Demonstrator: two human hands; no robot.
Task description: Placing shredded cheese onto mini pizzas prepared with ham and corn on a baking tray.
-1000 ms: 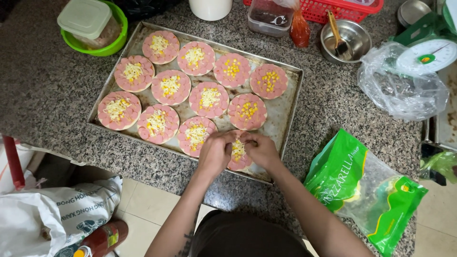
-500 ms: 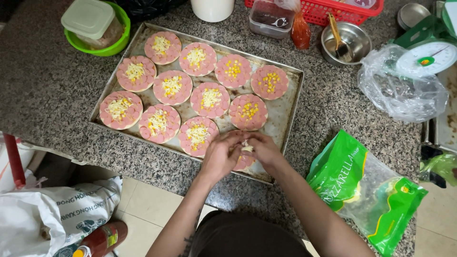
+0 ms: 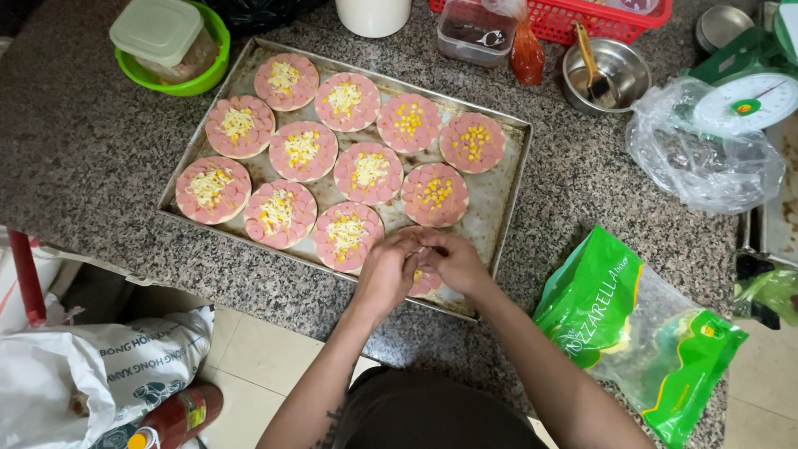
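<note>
Granite counter (image 3: 91, 158) carries 1 metal baking tray (image 3: 505, 199) with 10 fully visible small round pizzas in rows, sausage slices ringing each rim so the centres take cheese or corn. Left hand (image 3: 389, 270) and right hand (image 3: 453, 264) are pressed close together, fingertips pinching toppings over an 11th pizza (image 3: 426, 283) at the tray's near edge, mostly hidden. Green cheese bag (image 3: 640, 333) lies open by the right arm, near the counter's front edge, within easy reach.

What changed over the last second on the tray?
Both hands, left hand and right hand, closed in over the small pizza at the tray's near edge; a second ago its corn centre showed between them, now they hide most of it. The tray, the other pizzas and the green bag stayed put.
</note>
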